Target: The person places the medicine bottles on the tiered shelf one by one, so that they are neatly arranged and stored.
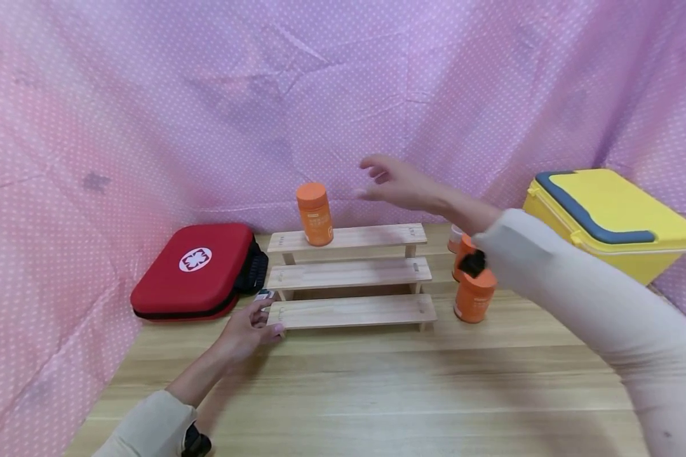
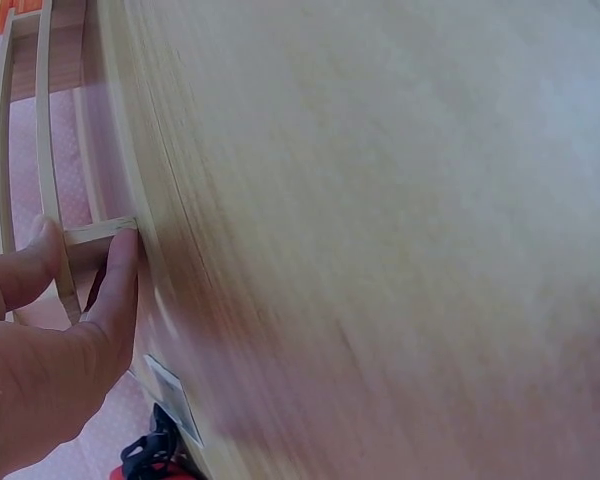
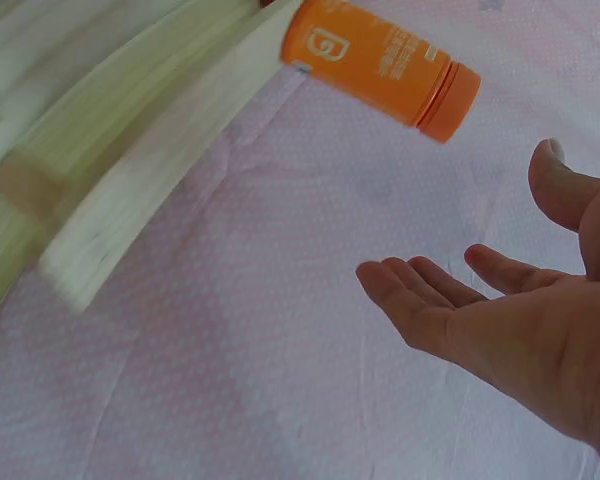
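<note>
A three-step wooden rack (image 1: 351,273) stands on the table. On its top step, left of the middle, an orange bottle (image 1: 316,216) with an orange cap stands upright. My left hand (image 1: 246,333) grips the left end of the lowest step; in the left wrist view, thumb and fingers (image 2: 120,280) close about the step's end and its leg. Above the rack's right half, my right hand (image 1: 403,184) is in the air with fingers spread and nothing in it. The right wrist view shows its palm apart from the bottle (image 3: 380,65).
Several orange bottles (image 1: 474,298) stand right of the rack, partly hidden by my right sleeve. A red first-aid case (image 1: 200,273) lies at the left, a yellow box (image 1: 617,216) with a grey handle at the right. Pink dotted cloth (image 1: 320,95) hangs behind the table (image 1: 366,393).
</note>
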{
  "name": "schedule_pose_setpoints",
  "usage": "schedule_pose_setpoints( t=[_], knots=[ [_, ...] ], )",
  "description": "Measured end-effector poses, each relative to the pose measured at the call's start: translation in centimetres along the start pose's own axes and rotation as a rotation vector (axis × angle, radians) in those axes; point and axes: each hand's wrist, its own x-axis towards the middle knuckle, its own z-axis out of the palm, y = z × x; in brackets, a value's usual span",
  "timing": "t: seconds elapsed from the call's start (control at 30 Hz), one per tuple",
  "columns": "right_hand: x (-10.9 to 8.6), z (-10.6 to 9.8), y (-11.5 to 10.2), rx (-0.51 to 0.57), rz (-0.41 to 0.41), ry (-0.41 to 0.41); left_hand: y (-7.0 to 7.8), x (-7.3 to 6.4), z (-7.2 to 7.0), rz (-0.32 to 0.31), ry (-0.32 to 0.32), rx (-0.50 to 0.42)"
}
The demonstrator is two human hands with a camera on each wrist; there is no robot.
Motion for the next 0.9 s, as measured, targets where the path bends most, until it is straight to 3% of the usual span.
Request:
schedule_pose_setpoints(
  t=[0.23, 0.4, 0.5, 0.67, 0.9],
  knots=[
    [-7.0, -1.5, 4.4, -0.084, -0.026, 0.115, -0.1, -0.2, -0.1, 0.002, -0.017, -0.054],
    [-11.8, -1.5, 7.2, -0.074, 0.050, 0.186, 0.1, -0.3, -0.2, 0.050, -0.020, 0.011],
    [-14.1, -1.4, 9.0, -0.065, 0.092, 0.217, 0.2, -0.2, -0.1, 0.050, -0.029, -0.009],
    [-16.6, -0.6, 11.3, -0.125, 0.156, 0.221, 0.2, -0.3, -0.1, 0.051, -0.022, 0.011],
    [-17.5, 1.2, 12.8, -0.128, 0.217, 0.150, 0.1, -0.2, 0.1, 0.049, -0.015, 0.027]
  ],
)
